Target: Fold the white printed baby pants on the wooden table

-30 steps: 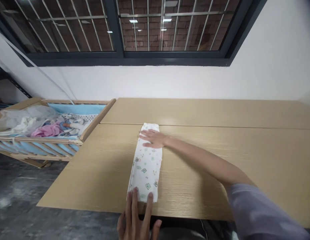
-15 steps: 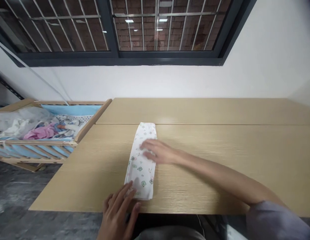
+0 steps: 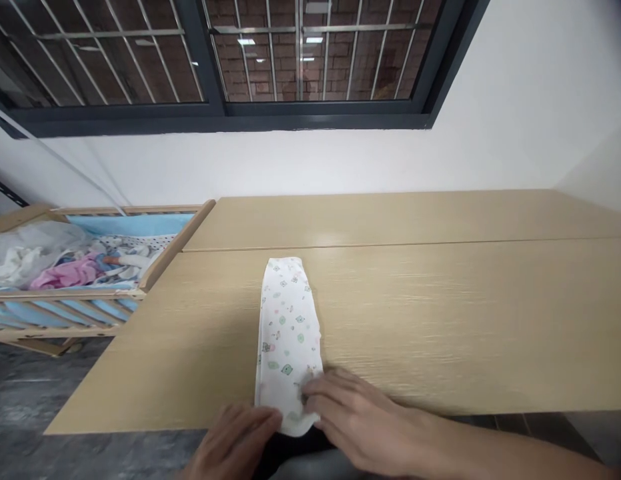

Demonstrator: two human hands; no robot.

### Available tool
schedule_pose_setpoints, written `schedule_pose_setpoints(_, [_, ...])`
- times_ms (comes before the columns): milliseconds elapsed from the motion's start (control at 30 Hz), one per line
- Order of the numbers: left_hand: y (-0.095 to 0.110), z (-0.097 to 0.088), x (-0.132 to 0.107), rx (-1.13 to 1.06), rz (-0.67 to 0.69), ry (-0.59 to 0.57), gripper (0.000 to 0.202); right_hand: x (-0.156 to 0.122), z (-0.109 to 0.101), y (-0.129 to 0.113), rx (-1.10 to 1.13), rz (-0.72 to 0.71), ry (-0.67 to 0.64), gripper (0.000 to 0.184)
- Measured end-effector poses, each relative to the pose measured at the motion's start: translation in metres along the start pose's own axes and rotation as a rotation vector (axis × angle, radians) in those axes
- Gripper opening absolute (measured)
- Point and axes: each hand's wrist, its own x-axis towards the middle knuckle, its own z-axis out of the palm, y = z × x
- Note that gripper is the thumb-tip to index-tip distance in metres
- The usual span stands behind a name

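Observation:
A white folded cloth (image 3: 289, 320) with small green and pink prints lies lengthwise on the table, its near end at the front edge. At its lower left corner my left hand (image 3: 235, 440) is closed, with fingertips on the cloth's edge. My right hand (image 3: 353, 413) grips the lower right side with curled, slightly blurred fingers. Both thumbs are partly hidden, and the cloth's near end bulges between the hands.
The pale wooden table (image 3: 415, 300) has a seam running across it. To the left stands a wooden crib (image 3: 177, 243) with blue lining, holding a pink cloth (image 3: 67, 272), other fabrics and a clear plastic bag (image 3: 45, 240). A barred window (image 3: 310, 67) is in the wall behind.
My right hand has moved from the cloth's middle down to its near right corner. The cloth has slid toward me, over the front edge, and my left hand has closed at its corner.

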Motion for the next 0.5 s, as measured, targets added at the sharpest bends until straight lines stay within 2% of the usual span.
schedule_pose_setpoints(67, [-0.006,-0.008,0.020,-0.041,-0.042,0.079,0.039,0.011,-0.024,0.001,0.197,0.115,0.018,0.026])
schedule_pose_setpoints(133, [-0.017,-0.019,0.051,-0.076,-0.095,0.133,0.030,0.028,-0.044,0.014,0.328,0.166,0.073,0.025])
schedule_pose_setpoints(200, [-0.033,-0.029,0.091,-0.103,-0.163,0.189,0.017,0.051,-0.055,0.039,0.365,0.178,0.165,0.026])
schedule_pose_setpoints(267, [-0.056,-0.034,0.135,-0.092,-0.236,0.231,0.019,0.078,-0.057,0.073,0.334,0.196,0.269,0.026])
schedule_pose_setpoints(333, [-0.083,-0.031,0.174,-0.088,-0.339,0.157,0.025,0.106,-0.052,0.112,0.293,0.243,0.360,0.023])
schedule_pose_setpoints(400, [-0.111,-0.020,0.205,-0.085,-0.437,0.037,0.026,0.133,-0.043,0.148,0.327,0.351,0.439,0.022])
schedule_pose_setpoints(500, [-0.146,0.004,0.236,-0.038,-0.496,-0.092,0.026,0.163,-0.029,0.189,0.341,0.522,0.443,0.017])
